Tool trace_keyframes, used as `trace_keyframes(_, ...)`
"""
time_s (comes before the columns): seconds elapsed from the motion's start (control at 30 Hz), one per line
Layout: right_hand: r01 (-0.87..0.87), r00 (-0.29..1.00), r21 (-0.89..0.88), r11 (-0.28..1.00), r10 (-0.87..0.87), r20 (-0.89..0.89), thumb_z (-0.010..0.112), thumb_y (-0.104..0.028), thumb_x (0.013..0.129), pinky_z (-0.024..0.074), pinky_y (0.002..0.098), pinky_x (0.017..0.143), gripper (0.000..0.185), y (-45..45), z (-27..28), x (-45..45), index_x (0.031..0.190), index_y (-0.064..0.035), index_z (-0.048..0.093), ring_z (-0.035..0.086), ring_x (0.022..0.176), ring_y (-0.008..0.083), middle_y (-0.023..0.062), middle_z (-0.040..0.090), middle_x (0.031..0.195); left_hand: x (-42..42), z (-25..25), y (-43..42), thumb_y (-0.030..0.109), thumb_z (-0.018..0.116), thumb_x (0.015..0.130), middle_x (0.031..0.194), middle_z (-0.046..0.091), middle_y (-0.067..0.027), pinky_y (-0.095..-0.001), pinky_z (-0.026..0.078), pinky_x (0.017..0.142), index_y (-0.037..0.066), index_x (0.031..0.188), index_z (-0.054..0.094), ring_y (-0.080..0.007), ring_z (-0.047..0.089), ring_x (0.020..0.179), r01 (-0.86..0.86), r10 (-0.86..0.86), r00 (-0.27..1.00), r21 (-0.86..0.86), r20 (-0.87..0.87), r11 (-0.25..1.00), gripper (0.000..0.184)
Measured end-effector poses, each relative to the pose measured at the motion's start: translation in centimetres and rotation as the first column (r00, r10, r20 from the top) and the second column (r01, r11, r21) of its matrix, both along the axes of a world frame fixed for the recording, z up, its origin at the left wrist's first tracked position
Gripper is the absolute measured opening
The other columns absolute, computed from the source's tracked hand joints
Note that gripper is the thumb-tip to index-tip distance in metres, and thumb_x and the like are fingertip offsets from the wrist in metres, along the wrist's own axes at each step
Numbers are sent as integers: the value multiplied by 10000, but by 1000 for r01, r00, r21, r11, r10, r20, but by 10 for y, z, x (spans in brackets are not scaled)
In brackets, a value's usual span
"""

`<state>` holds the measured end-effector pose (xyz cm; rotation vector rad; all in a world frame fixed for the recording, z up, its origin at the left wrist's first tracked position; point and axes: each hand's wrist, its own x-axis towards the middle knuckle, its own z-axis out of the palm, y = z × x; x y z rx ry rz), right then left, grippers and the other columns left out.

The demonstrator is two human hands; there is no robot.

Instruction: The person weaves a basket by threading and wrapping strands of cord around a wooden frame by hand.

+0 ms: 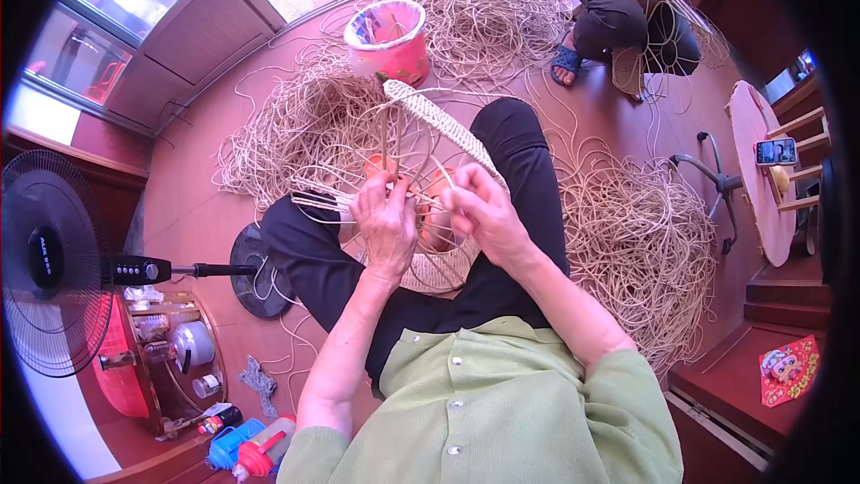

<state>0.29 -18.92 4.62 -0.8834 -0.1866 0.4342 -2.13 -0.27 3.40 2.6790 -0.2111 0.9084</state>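
Btwn black-trousered knees point(512, 139): curved beige woven-cord band point(448, 128), long axis diagonal, fwd end pointing fwd-L twd pink round plastic bucket point(391, 61) w/ pale rim. Bucket contents: thin items, type unclear. L hand point(385, 220) closed, gripping thin beige cords point(322, 202); R hand point(484, 211), just beside, pinches single pale strand point(443, 170). Tangled beige cord piles point(636, 260) on reddish floor point(193, 188), nr. bucket and R of R knee.

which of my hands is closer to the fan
Left. Your left hand is on the side toward the fan; your right hand is beyond it, farther from the fan.
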Motion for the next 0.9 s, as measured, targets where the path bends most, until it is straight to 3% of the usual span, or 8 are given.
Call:
trace_keyframes(0.03, -54, 988, 247, 968, 88, -129, 599, -120, 1016, 471, 231, 574, 137, -7, 3, -12, 1043, -79, 471, 514, 587, 58, 36, 619, 886, 0, 8, -3, 96, 719, 851, 1147, 614, -107, -428, 389, 935, 56, 1145, 722, -256, 584, 1078, -30, 29, 997, 15, 74, 999, 296)
trace_keyframes(0.2, -21, 978, 6, 1000, 19, 209, 528, -130, 1063, 410, 177, 518, 103, -28, 3, -51, 1097, -75, 448, 416, 511, 14, 151, 703, 1109, 16, 47, -11, 123, 755, 808, 929, 663, -54, -420, 475, 855, 75, 1104, 713, -268, 635, 907, 332, -334, 942, 111, 3, 937, 303)
trace_keyframes(0.3, 59, 990, -161, 985, -37, 136, 509, -100, 1064, 460, 190, 551, 129, -33, 12, -36, 1176, -53, 464, 436, 503, -1, 122, 716, 1079, 30, 38, -12, 99, 752, 754, 899, 660, -68, -423, 521, 783, 63, 1034, 697, -269, 639, 866, 450, -450, 893, 55, -20, 891, 287)
trace_keyframes(0.4, 287, 847, -448, 847, -5, 532, 600, -58, 983, 561, 299, 700, 297, -29, 10, -7, 1274, -33, 543, 648, 713, 98, 88, 730, 1005, -3, 78, -58, 57, 701, 740, 924, 684, -113, -423, 577, 800, 22, 974, 715, -289, 695, 876, 721, -706, 679, 1, 203, 693, 237)
trace_keyframes(0.5, 470, 624, -396, 789, 21, 781, 665, -65, 931, 567, 317, 715, 255, -17, 8, 9, 1183, -30, 646, 705, 870, 181, 95, 712, 944, -12, 80, -76, 33, 679, 776, 938, 681, -103, -403, 572, 779, 28, 1063, 714, -275, 688, 885, 783, -784, 612, 59, 108, 619, 289)
trace_keyframes(0.6, 468, 784, -506, 724, -77, 615, 633, -123, 1010, 541, 296, 627, 128, -45, 28, 0, 1019, -9, 688, 673, 705, 183, 99, 694, 884, 10, 79, -55, 15, 671, 834, 917, 651, -123, -394, 533, 693, 11, 1226, 656, -281, 646, 793, 526, -522, 836, 25, 168, 850, 393)
trace_keyframes(0.7, 724, 414, -217, 655, -160, 896, 577, -140, 1055, 506, 287, 565, 193, -75, 47, -10, 976, -2, 686, 617, 610, 151, 71, 693, 849, 39, 71, -33, 18, 699, 819, 818, 627, -111, -447, 508, 662, 38, 1142, 676, -307, 649, 760, 337, -333, 941, 67, -64, 939, 325)
trace_keyframes(0.9, 562, 726, -481, 673, -121, 677, 598, -62, 1024, 543, 297, 643, 515, -47, 17, -25, 1499, -96, 404, 669, 714, 146, 63, 709, 893, -5, 81, -81, 84, 704, 764, 829, 656, -97, -400, 549, 692, 39, 971, 675, -277, 656, 751, 684, -676, 729, -78, 106, 725, 214)
